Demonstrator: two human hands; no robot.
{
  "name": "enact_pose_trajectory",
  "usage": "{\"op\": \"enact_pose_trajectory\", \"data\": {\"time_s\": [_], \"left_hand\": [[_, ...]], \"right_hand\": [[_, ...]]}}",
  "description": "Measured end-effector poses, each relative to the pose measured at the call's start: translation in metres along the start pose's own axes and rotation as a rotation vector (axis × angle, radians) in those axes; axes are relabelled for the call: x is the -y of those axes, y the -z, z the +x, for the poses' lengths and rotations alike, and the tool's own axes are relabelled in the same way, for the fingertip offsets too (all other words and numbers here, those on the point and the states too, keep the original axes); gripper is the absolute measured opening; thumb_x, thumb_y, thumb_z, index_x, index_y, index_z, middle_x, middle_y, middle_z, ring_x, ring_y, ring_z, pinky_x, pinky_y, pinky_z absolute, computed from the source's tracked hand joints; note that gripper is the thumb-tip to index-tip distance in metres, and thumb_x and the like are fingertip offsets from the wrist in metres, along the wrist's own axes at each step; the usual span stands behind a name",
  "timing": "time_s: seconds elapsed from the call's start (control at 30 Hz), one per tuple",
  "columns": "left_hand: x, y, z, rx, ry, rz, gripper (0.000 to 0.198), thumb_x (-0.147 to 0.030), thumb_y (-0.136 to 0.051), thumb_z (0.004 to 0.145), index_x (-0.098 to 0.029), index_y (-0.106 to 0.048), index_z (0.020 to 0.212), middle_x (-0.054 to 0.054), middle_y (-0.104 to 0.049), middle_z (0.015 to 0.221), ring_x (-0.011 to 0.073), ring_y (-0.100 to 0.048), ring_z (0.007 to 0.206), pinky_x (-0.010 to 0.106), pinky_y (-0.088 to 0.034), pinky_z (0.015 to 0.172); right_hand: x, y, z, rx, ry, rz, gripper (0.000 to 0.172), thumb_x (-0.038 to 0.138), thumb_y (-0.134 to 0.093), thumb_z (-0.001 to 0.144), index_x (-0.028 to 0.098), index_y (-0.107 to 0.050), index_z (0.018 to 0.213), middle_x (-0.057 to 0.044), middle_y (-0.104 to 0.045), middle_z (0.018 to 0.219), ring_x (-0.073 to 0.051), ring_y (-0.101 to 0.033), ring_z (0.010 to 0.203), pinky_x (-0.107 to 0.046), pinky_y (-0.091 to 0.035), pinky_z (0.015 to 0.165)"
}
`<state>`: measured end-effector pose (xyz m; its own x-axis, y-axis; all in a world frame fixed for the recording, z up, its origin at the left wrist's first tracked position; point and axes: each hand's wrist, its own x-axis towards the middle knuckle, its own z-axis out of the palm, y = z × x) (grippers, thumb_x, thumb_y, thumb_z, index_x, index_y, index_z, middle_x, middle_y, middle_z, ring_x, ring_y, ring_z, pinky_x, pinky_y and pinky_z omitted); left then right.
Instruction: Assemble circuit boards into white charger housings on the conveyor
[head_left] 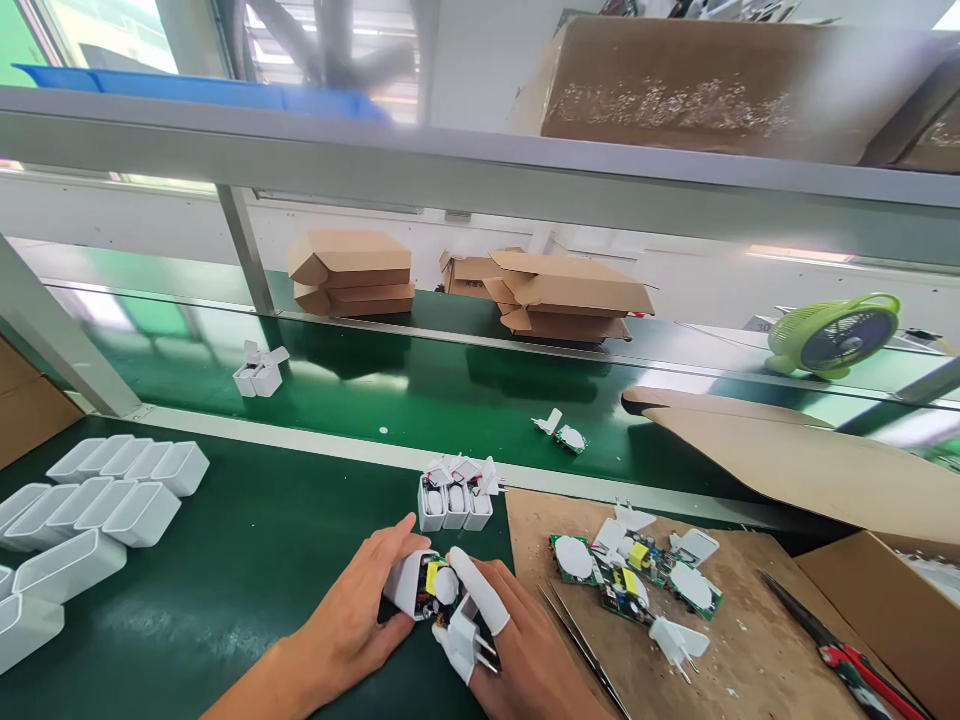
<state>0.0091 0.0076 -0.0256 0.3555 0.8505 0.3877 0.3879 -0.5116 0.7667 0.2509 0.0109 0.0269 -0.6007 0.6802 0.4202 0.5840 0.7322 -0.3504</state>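
Note:
My left hand (pixel 356 605) is closed around a white plastic charger case (pixel 403 583). A circuit board (pixel 436 580) with a yellow transformer and a white round pad sticks partly out of the case's open end. White covers sit on fingers of my right hand (pixel 529 655), which grips a white plug cap (pixel 466 632) beside the board, its metal pins pointing right. Just beyond my hands stand three white cases (pixel 455 508) with boards and plug caps in them. Right of my hand, several loose circuit boards (pixel 634 570) with plug caps lie on a brown board (pixel 536 515).
Rows of white cases (pixel 142 512) stand at left. Tweezers (pixel 581 640) and red-handled scissors (pixel 840 650) lie at right, near a cardboard box (pixel 877 610). Behind a metal rail, the green belt (pixel 360 400) carries a few parts. A green fan (pixel 836 335) stands far right.

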Motion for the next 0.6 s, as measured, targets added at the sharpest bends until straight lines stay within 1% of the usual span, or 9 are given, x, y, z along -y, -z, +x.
{"op": "enact_pose_trajectory", "data": {"time_s": [0.1,0.27,0.47,0.6], "left_hand": [[0.001,0.0,0.0,-0.006,-0.003,0.002,0.093,-0.007,-0.06,0.092,-0.031,-0.008,0.165,0.013,-0.057,0.148,0.034,-0.052,0.136,0.058,-0.043,0.116],[-0.003,0.001,0.001,0.022,0.021,-0.019,0.097,-0.005,-0.061,0.091,-0.033,-0.006,0.165,0.013,-0.054,0.15,0.0336,-0.05,0.139,0.058,-0.042,0.117],[-0.008,0.005,0.003,0.021,0.007,-0.026,0.096,-0.005,-0.06,0.092,-0.034,-0.005,0.165,0.011,-0.055,0.151,0.0324,-0.051,0.137,0.057,-0.042,0.117],[-0.01,0.006,0.003,0.012,0.005,-0.026,0.097,-0.005,-0.061,0.091,-0.035,-0.006,0.165,0.01,-0.055,0.15,0.0317,-0.052,0.136,0.056,-0.042,0.117]], "right_hand": [[-0.001,0.002,0.001,0.001,0.02,0.011,0.076,0.009,-0.052,0.09,0.019,-0.027,0.162,-0.016,-0.067,0.129,-0.031,-0.066,0.115,-0.044,-0.063,0.092],[-0.001,0.002,0.001,0.023,-0.016,0.052,0.078,0.01,-0.053,0.091,0.021,-0.024,0.163,-0.016,-0.066,0.132,-0.029,-0.068,0.108,-0.042,-0.063,0.089],[0.002,0.008,0.005,0.005,0.01,0.046,0.077,0.011,-0.054,0.093,0.023,-0.023,0.163,-0.015,-0.068,0.126,-0.028,-0.068,0.108,-0.04,-0.063,0.09],[0.0,0.01,0.005,0.024,0.011,0.055,0.076,0.012,-0.055,0.095,0.022,-0.023,0.163,-0.015,-0.068,0.127,-0.028,-0.068,0.106,-0.04,-0.064,0.088]]}}
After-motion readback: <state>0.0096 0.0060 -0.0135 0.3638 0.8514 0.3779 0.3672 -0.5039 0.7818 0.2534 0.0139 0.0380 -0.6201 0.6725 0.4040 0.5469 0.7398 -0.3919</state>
